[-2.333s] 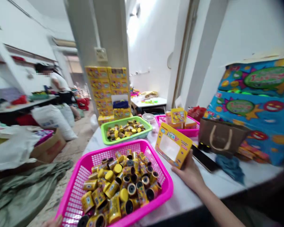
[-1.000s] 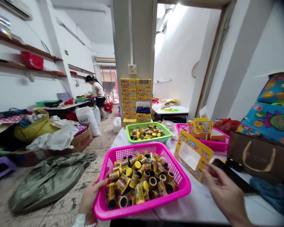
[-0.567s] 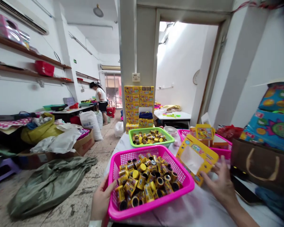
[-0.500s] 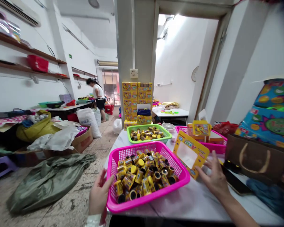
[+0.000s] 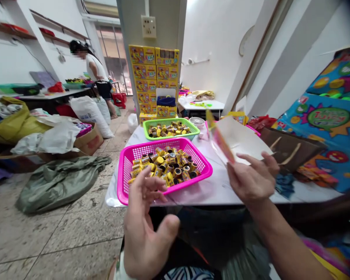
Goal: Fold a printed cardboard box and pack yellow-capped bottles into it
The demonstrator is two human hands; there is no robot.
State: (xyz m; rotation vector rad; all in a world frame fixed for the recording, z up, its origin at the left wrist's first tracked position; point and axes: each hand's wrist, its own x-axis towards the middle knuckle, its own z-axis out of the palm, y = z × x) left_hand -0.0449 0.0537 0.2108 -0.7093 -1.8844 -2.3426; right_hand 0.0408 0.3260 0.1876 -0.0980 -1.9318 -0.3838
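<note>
White table (image 5: 221,186) w/ pink basket (image 5: 205,171) – right hand (image 5: 252,181) pinches flat box (image 5: 236,142) (tilted); left hand (image 5: 146,229) empty, fingers spread.

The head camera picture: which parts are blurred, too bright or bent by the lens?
Head view: the flat box in the right hand is smeared by motion, so its print cannot be read; the open left hand is close and slightly soft; the white wall behind the pillar is washed out by strong light; the right door frame leans from wide-lens distortion; the pink basket stays sharp.
</note>
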